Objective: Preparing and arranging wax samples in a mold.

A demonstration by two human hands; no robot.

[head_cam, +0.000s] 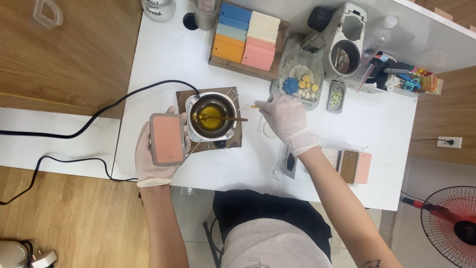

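Beside the metal pot [214, 119]: mould ready.
Left hand [157, 151] clasps the pink mould [167, 138] level; right hand [286, 118] pinches a thin stick [254, 106]. Best kept steady near the rim.

Gloved hands: two, left hand [156, 161] and right hand [286, 116]
Metal melting pot [213, 118]: one
Pink block in grey mould [167, 138]: one
Coloured blocks in the wooden tray [246, 35], upper centre: about eight
Red fan [452, 226], lower right: one
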